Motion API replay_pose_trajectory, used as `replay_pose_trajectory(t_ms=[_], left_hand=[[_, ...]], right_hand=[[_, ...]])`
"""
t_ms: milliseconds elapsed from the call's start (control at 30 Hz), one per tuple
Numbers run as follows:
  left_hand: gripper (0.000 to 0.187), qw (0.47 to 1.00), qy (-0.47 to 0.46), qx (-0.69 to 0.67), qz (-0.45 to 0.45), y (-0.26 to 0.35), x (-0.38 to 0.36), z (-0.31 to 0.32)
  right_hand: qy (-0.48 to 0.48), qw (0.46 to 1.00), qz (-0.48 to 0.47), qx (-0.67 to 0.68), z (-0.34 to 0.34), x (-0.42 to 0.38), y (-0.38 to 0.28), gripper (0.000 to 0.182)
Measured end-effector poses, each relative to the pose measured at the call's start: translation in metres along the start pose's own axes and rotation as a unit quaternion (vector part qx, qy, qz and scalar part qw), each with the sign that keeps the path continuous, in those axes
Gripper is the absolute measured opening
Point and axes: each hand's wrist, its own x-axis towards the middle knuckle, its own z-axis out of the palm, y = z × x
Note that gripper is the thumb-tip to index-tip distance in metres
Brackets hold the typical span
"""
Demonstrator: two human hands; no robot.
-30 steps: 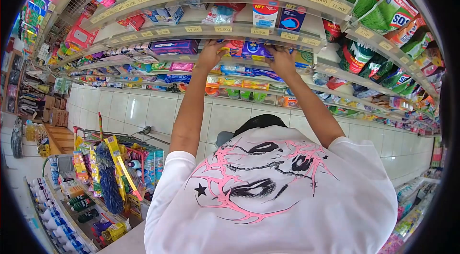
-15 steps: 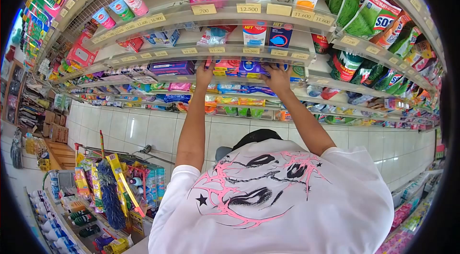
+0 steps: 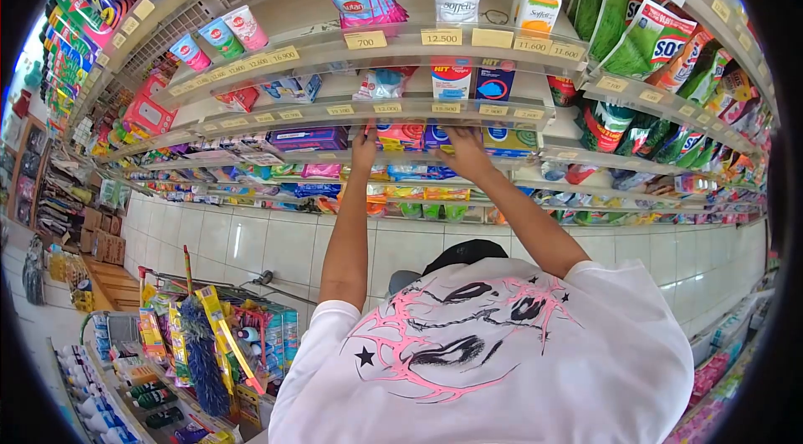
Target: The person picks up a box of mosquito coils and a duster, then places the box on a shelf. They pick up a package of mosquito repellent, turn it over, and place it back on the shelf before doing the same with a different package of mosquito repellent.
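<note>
Both my arms reach forward to a low shelf of small boxes. My left hand (image 3: 364, 148) is at the left side of a pink and orange box (image 3: 400, 136), its fingers extended and partly under the shelf edge. A long purple box (image 3: 308, 139) lies just left of it. My right hand (image 3: 467, 153) rests against a blue box (image 3: 435, 138), with thumb and fingers apart and covering the box's right part. To the right of that hand sits a dark box with a yellow-green end (image 3: 512, 139). The fingertips are partly hidden.
Higher shelves (image 3: 401, 39) carry repellent sachets, tubes, a white bottle (image 3: 539, 2) and HIT boxes (image 3: 452, 80). Green scouring pads (image 3: 636, 42) hang at right. A loaded shopping cart (image 3: 251, 297) with a blue duster (image 3: 201, 352) stands at lower left on white floor tiles.
My right hand has shifted left along the boxes onto the blue box, uncovering the dark box at right. My left hand stays by the pink and orange box. The view has moved slightly.
</note>
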Motion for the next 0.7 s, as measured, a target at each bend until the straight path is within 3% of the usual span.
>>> replay_pose_trajectory(t_ms=[133,200,267,433,533,600,700], left_hand=[[0.048,0.998,0.004,-0.04,-0.038,-0.005,0.001,-0.001],[0.048,0.999,-0.012,-0.029,-0.039,-0.016,0.003,-0.008],[0.051,0.997,-0.022,-0.044,-0.065,-0.019,0.008,-0.012],[0.054,0.997,-0.01,-0.033,-0.063,0.003,-0.002,-0.01],[0.052,0.995,0.005,-0.03,-0.09,0.002,-0.002,-0.01],[0.05,0.999,-0.013,-0.023,-0.037,-0.017,0.008,-0.011],[0.048,0.998,-0.022,0.0,-0.051,-0.013,0.008,-0.013]], right_hand=[[0.015,0.999,-0.046,0.022,0.012,0.021,-0.032,0.078],[-0.002,0.997,-0.033,0.065,0.02,0.028,-0.032,0.068],[-0.113,0.99,0.022,0.087,0.018,0.041,-0.031,0.064],[-0.069,0.992,-0.007,0.104,0.027,0.042,-0.021,0.058],[-0.037,0.998,-0.001,0.047,0.033,0.038,-0.022,0.06],[-0.033,0.998,-0.001,0.048,0.03,0.037,-0.026,0.063],[-0.042,0.999,0.021,0.023,0.026,0.038,-0.032,0.068]])
